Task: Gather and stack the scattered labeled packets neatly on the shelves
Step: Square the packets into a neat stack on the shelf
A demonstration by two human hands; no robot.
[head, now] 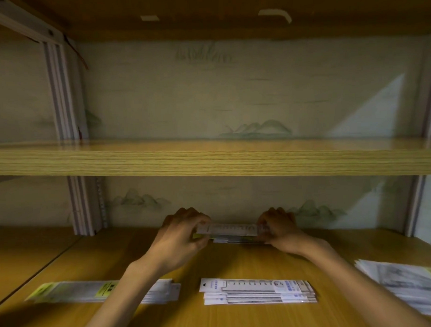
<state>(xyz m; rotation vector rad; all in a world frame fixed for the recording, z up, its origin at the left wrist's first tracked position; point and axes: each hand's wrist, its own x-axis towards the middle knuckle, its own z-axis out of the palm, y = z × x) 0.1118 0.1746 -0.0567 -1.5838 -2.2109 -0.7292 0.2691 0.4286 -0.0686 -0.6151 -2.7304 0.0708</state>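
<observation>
A long white labeled packet [232,229] is held level near the back of the lower shelf [237,263]. My left hand [180,234] pinches its left end and my right hand [279,228] pinches its right end. Just beneath it a small stack of packets [234,240] lies on the shelf, partly hidden by my hands. Closer to me lie three more piles: a stack with yellow-green labels [74,291] at the left, a white numbered stack [258,292] in the middle, and a fanned grey pile [406,281] at the right edge.
The upper wooden shelf [209,161] runs across the view above my hands with nothing on it. Metal uprights [85,207] stand at the back left and back right [415,205]. A wall with painted hills lies behind.
</observation>
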